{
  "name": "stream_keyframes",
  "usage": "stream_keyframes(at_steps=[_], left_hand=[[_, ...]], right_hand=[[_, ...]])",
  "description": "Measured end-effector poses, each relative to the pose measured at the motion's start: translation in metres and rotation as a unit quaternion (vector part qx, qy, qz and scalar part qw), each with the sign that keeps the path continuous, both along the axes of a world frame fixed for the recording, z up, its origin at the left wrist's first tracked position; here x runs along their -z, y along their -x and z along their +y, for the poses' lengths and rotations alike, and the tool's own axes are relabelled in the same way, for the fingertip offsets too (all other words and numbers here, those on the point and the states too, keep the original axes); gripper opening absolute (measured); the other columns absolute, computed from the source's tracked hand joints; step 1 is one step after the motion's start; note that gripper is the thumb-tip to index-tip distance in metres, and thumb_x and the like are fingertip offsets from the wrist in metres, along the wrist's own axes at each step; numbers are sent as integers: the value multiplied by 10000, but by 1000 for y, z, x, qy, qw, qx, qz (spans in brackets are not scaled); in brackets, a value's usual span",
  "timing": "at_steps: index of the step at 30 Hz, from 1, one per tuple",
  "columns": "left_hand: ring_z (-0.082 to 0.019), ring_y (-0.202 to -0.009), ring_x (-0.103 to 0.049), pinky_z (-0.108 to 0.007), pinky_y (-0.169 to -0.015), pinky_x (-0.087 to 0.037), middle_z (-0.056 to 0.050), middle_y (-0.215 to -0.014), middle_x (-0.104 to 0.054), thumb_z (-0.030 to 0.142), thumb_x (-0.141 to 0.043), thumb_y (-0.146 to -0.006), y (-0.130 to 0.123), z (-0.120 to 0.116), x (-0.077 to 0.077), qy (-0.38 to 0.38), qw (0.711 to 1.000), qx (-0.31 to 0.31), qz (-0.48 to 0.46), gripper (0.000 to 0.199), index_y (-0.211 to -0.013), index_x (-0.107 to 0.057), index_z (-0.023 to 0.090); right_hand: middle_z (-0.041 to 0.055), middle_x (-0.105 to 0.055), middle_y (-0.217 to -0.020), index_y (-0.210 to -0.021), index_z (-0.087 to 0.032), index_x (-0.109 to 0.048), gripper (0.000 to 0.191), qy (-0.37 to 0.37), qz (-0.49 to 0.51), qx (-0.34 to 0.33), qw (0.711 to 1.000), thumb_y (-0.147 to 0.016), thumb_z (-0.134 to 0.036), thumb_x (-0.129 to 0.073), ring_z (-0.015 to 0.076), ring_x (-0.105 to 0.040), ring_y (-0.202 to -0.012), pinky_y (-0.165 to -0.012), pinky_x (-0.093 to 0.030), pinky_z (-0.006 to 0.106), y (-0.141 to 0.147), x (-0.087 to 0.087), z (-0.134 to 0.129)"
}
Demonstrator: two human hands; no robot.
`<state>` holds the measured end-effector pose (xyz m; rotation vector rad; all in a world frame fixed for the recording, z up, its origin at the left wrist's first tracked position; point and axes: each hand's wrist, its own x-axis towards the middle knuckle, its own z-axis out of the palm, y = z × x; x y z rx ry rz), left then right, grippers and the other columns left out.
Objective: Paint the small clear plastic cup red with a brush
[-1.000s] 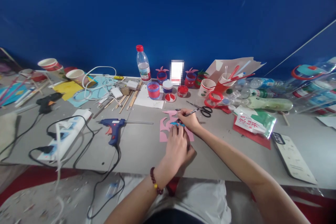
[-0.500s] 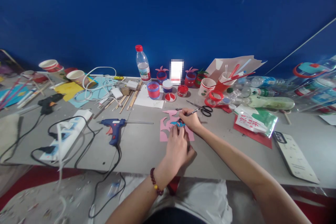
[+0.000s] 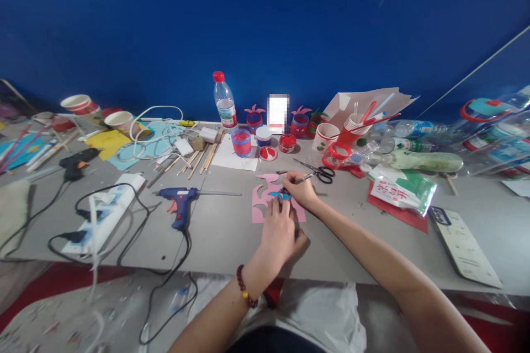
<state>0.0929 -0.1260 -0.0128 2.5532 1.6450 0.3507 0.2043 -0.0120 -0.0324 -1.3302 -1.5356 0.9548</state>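
A pink paper sheet (image 3: pixel 259 215) with curved cut-outs lies on the grey table in front of me. On it rests a small blue cut-out piece (image 3: pixel 281 195). My left hand (image 3: pixel 280 229) lies with its fingers stretched out over the sheet, fingertips pressing at the lower edge of the blue piece. My right hand (image 3: pixel 298 187) is closed around a pen (image 3: pixel 308 176), its tip down by the blue piece; the fingers partly hide the tip. Just beyond the right hand lie black-handled scissors (image 3: pixel 325 174).
A blue glue gun (image 3: pixel 182 201) and a white power strip (image 3: pixel 111 209) with cords lie left. Behind stand a bottle (image 3: pixel 226 102), a painted cup (image 3: pixel 241 142), a red paint jar (image 3: pixel 287 142) and paper cups (image 3: pixel 325 137). A phone (image 3: pixel 466 248) lies right.
Almost nothing differs. Both hands stay at the same spot on the pink sheet, and the pen remains in the right hand; the view shifts very slightly.
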Motion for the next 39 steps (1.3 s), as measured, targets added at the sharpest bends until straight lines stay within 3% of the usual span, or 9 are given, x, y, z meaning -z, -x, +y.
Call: stream_keyframes(at_steps=[5, 10, 14, 29, 39], left_hand=[[-414, -1277, -496, -572, -1080, -442, -193, -1319, -562, 286, -591, -773, 0, 1, 2, -8, 1000, -6, -6, 500, -1234, -629, 97], [-420, -1285, -504, -565, -1121, -416, -195, -1310, -579, 295, -589, -779, 0, 0, 4, -10, 1000, -9, -3, 521, -1247, -637, 71], [-433, -1302, -498, -562, -1159, -386, -217, -1317, -581, 312, -579, -793, 2, -1, 5, -5, 1000, -2, -5, 571, -1280, -620, 16], [-365, -1294, -530, -563, -1191, -352, -188, -1242, -629, 321, -562, -845, 7, 1, 3, -11, 999, -14, -35, 594, -1374, -562, 51], [-348, -1285, -533, -554, -1201, -332, -189, -1245, -638, 300, -538, -856, 8, 2, 1, -8, 999, -13, -30, 587, -1378, -555, 32]], right_hand=[[-41, -423, -489, -499, -242, -370, 265, -19, -16, 0, 1000, -690, -324, -533, 122, -388, -531, -531, -341, 270, -1, -5, -4], [-47, -387, -491, -496, -242, -337, 281, -25, -22, 2, 999, -686, -318, -529, 116, -360, -531, -541, -332, 276, -2, -7, -7], [-48, -387, -496, -499, -240, -344, 265, -27, -22, 4, 999, -683, -315, -519, 116, -358, -536, -544, -325, 277, -2, -6, -7], [-57, -326, -493, -506, -245, -303, 299, -31, -15, -23, 999, -692, -342, -517, 111, -327, -549, -536, -301, 268, -7, 7, -2], [-60, -318, -511, -506, -239, -308, 315, -27, -30, -32, 999, -701, -348, -531, 100, -317, -550, -530, -279, 260, -7, 6, -2]])
